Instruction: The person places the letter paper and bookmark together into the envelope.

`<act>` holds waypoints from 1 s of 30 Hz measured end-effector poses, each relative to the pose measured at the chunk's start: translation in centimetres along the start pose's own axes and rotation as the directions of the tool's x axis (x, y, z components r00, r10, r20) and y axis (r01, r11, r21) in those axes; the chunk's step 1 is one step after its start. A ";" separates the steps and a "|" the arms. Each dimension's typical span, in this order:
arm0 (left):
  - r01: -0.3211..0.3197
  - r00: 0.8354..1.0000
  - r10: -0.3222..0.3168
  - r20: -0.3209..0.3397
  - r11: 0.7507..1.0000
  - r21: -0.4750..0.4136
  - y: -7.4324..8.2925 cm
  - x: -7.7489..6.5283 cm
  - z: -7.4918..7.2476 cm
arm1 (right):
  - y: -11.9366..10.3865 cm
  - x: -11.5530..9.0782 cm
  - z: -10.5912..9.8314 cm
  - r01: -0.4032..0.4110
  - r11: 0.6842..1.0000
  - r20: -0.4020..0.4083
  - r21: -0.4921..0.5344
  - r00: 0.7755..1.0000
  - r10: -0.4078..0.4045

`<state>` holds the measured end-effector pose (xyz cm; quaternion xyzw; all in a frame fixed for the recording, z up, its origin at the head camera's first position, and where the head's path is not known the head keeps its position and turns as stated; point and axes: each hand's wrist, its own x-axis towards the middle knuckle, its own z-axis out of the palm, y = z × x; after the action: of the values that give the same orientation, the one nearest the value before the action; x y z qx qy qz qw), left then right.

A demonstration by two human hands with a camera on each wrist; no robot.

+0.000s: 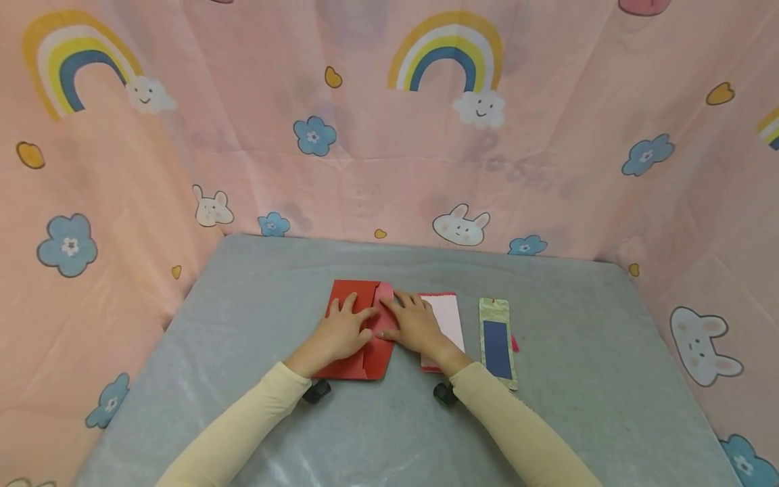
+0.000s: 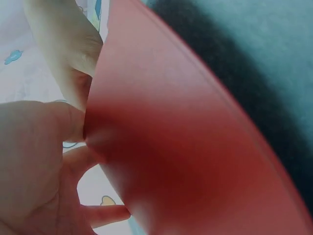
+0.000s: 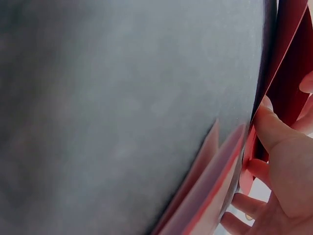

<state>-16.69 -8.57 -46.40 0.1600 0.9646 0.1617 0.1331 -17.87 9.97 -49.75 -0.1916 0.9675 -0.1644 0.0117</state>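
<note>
A red envelope (image 1: 347, 368) lies on the grey cloth, its pink-red flap (image 1: 383, 287) folded along the right side. My left hand (image 1: 342, 334) rests on the envelope with its fingers spread, thumb and index near the flap. In the left wrist view, those fingertips touch the bowed red paper. From the other side, my right hand (image 1: 418, 327) lays thumb and index fingertips on the flap. The right wrist view shows the right thumb (image 3: 276, 129) at the red edge and the other fingers spread apart. The palm side of my left hand (image 2: 29, 171) shows close up.
Right of the envelope, partly under the right forearm, lies a pale pink card (image 1: 447, 318) with red edges. Farther right is a green and yellow strip (image 1: 494, 310) with a dark blue panel and a pink tassel (image 1: 514, 343). A patterned pink curtain (image 1: 377, 182) surrounds the grey table (image 1: 578, 352).
</note>
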 end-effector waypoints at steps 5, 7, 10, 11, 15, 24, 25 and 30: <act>0.005 1.000 -0.005 -0.019 1.000 0.018 0.0 0.0 0.3 | 0.2 0.2 0.2 -0.021 1.000 0.025 0.011 0.999 0.021; 0.001 0.999 0.000 -0.033 1.000 0.027 0.0 0.0 0.3 | 0.2 0.3 0.3 -0.028 1.000 0.035 0.008 0.999 0.028; -0.011 0.998 0.013 -0.054 0.999 0.033 0.1 -0.1 0.2 | 0.2 0.3 0.2 -0.030 1.000 0.037 0.001 0.999 0.030; -0.017 0.998 0.020 -0.060 0.999 0.041 0.1 -0.1 0.2 | 0.2 0.3 0.2 -0.030 1.000 0.039 0.001 0.999 0.030; -0.035 0.996 0.043 -0.074 0.995 0.094 -0.1 -0.2 0.2 | 0.2 0.3 0.1 -0.030 1.000 0.040 0.009 0.999 0.030; -0.039 0.996 0.051 -0.066 0.985 0.168 -0.6 -0.3 0.5 | 0.2 0.3 0.2 -0.030 1.000 0.042 0.010 0.999 0.029; -0.040 0.996 0.053 -0.070 0.985 0.167 -0.6 -0.3 0.6 | 0.2 0.2 0.2 -0.029 1.000 0.045 0.008 0.999 0.029; -0.044 0.994 0.059 -0.091 0.986 0.158 -0.8 -0.3 0.7 | 0.2 0.2 0.1 -0.025 1.000 0.045 0.009 0.999 0.025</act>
<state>-16.41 -9.22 -47.25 0.1869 0.9751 0.0966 0.0697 -18.09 10.06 -49.86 -0.1831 0.9686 -0.1643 0.0363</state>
